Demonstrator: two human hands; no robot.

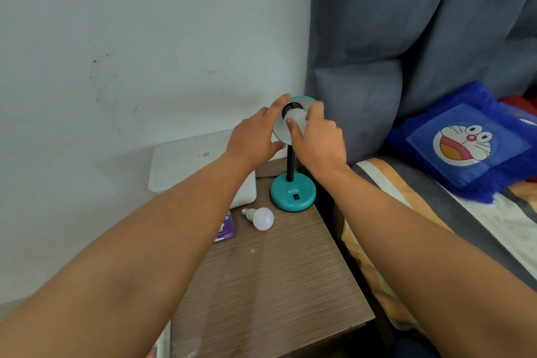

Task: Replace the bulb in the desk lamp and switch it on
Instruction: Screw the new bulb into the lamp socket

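A teal desk lamp stands at the back of a wooden bedside table [279,285], its round base [293,193] bearing a small black switch [296,197]. The shade [280,131] is tilted to face me. My left hand [255,136] grips the shade's left rim. A white bulb [296,118] sits at the socket inside the shade, and my right hand [318,139] has thumb and fingers closed around it. A second white bulb [260,217] lies loose on the table in front of the base, its screw cap pointing left.
A white box [186,163] leans at the wall behind my left arm. A purple card or packet [225,228] lies left of the loose bulb. A bed with a grey headboard and a blue cartoon cushion [465,145] borders the table on the right.
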